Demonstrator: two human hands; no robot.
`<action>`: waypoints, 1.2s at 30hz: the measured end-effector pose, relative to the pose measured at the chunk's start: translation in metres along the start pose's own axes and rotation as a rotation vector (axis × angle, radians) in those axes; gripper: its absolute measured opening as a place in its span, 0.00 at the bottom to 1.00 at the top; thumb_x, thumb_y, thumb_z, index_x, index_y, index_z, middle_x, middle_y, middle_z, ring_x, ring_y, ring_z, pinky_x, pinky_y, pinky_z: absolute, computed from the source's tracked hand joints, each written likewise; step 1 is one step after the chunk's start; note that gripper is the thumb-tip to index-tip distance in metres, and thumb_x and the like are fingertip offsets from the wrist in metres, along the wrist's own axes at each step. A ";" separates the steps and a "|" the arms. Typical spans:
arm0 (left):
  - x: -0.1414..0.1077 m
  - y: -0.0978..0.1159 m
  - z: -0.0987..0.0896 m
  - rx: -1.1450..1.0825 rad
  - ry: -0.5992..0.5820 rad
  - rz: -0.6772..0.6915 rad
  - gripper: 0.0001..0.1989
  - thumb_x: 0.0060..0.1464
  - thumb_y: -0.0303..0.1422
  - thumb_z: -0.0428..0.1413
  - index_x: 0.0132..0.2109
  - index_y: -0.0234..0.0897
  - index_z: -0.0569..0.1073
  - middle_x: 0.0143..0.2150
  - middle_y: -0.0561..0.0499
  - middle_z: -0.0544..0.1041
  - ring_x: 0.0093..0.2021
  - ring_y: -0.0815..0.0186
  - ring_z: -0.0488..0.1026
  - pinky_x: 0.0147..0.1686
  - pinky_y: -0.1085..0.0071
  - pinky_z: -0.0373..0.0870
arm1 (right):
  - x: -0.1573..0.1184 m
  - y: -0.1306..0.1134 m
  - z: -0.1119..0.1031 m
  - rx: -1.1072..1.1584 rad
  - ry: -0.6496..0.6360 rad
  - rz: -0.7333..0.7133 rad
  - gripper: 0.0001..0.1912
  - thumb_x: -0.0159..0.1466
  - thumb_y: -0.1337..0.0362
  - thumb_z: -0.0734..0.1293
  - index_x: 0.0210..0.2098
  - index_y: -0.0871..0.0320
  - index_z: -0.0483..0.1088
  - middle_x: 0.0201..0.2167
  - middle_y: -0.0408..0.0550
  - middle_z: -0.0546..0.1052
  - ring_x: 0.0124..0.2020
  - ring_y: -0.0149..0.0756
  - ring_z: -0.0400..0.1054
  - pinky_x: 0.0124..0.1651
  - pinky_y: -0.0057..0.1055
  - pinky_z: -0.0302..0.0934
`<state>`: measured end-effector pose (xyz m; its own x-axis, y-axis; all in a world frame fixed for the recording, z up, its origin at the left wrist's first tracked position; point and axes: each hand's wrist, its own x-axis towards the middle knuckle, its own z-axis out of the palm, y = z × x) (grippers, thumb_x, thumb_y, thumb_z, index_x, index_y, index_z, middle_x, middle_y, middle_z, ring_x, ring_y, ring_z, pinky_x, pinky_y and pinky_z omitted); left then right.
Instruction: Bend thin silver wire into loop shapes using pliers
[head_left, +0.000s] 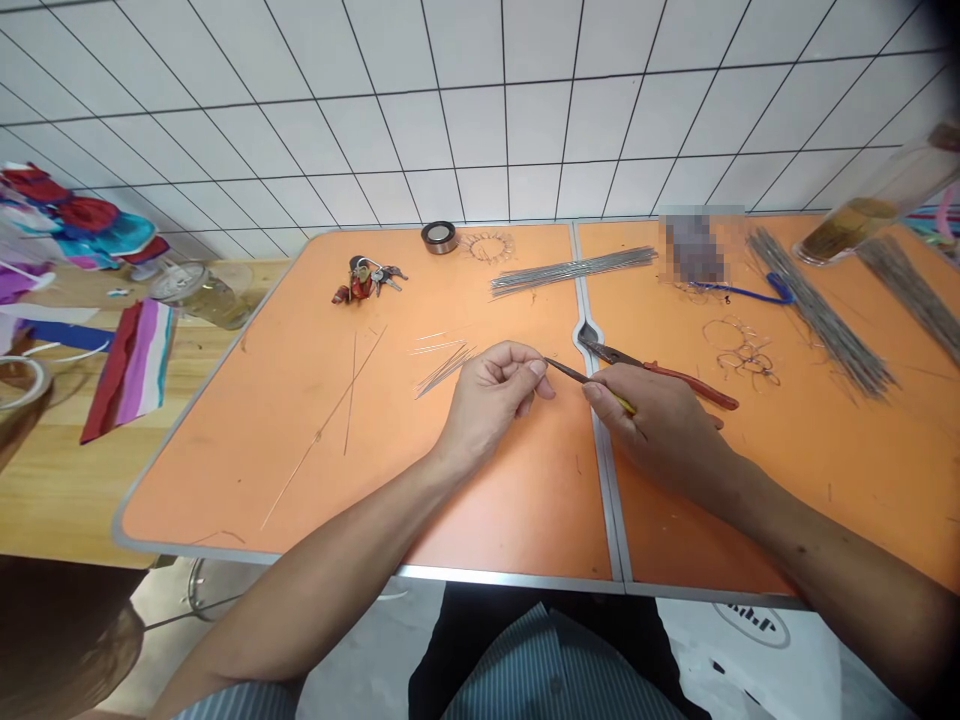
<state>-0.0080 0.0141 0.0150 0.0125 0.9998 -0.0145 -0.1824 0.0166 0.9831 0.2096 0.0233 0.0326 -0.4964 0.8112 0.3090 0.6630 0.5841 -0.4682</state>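
Observation:
My right hand (664,420) is closed around a slim tool with a dark tapering tip and a yellow handle (568,370); its exact kind is hard to make out. The tip points left and reaches the fingertips of my left hand (499,390). Those fingers are pinched together, and whatever they hold is too thin or hidden to name. Pliers with red handles (675,377) lie just beyond my right hand, jaws at the table's hinge gap. Several short pieces of wire (444,368) rest beside my left hand.
On the orange folding table (525,520) are long wire bundles (574,270), (821,310), keys (375,277), a tape roll (439,237), wire loops (742,355) and a blue strap (746,293). A glass bottle (855,225) stands back right. Ribbons (131,365) and a jar (202,295) occupy the wooden table.

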 end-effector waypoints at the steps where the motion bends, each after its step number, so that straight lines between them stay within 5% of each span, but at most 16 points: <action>1: 0.000 0.000 0.000 0.008 -0.001 0.008 0.11 0.61 0.40 0.66 0.37 0.37 0.77 0.29 0.51 0.81 0.22 0.73 0.64 0.25 0.73 0.61 | 0.001 -0.002 -0.002 0.039 -0.029 0.031 0.21 0.78 0.59 0.58 0.27 0.52 0.54 0.24 0.40 0.64 0.26 0.34 0.59 0.34 0.36 0.52; 10: -0.001 0.000 -0.001 0.026 0.008 0.066 0.13 0.61 0.42 0.68 0.38 0.38 0.78 0.30 0.50 0.82 0.25 0.71 0.67 0.28 0.72 0.63 | 0.000 -0.006 -0.007 0.311 -0.208 0.292 0.24 0.79 0.50 0.58 0.33 0.54 0.74 0.21 0.39 0.65 0.22 0.33 0.58 0.28 0.35 0.48; 16: 0.002 0.000 -0.003 -0.035 0.019 0.045 0.12 0.61 0.40 0.68 0.38 0.37 0.77 0.30 0.51 0.81 0.26 0.71 0.67 0.27 0.73 0.62 | 0.002 -0.004 -0.001 0.568 -0.250 0.371 0.27 0.78 0.43 0.60 0.37 0.56 0.77 0.30 0.46 0.78 0.31 0.36 0.71 0.31 0.33 0.63; 21: 0.009 0.004 -0.006 -0.281 -0.023 -0.126 0.16 0.53 0.41 0.73 0.36 0.37 0.75 0.29 0.54 0.78 0.23 0.74 0.66 0.23 0.74 0.58 | 0.000 -0.004 -0.002 0.785 -0.261 0.436 0.29 0.76 0.38 0.62 0.42 0.57 0.79 0.34 0.49 0.80 0.31 0.36 0.74 0.30 0.31 0.68; 28: 0.010 0.004 -0.005 -0.387 -0.093 -0.151 0.15 0.52 0.37 0.74 0.34 0.35 0.76 0.31 0.52 0.80 0.22 0.77 0.64 0.25 0.75 0.61 | 0.000 -0.008 -0.006 0.762 -0.255 0.420 0.28 0.77 0.40 0.62 0.40 0.57 0.79 0.31 0.48 0.80 0.27 0.34 0.72 0.27 0.31 0.67; 36: 0.007 0.000 -0.004 -0.240 -0.045 -0.084 0.14 0.55 0.40 0.72 0.36 0.37 0.76 0.31 0.53 0.81 0.23 0.75 0.65 0.25 0.74 0.57 | 0.002 -0.015 -0.008 0.558 -0.187 0.345 0.28 0.78 0.46 0.59 0.30 0.56 0.75 0.26 0.47 0.78 0.28 0.35 0.73 0.29 0.33 0.62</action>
<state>-0.0113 0.0211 0.0139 0.0798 0.9935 -0.0809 -0.4070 0.1066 0.9072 0.2034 0.0163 0.0461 -0.4301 0.9008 -0.0592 0.4371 0.1504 -0.8868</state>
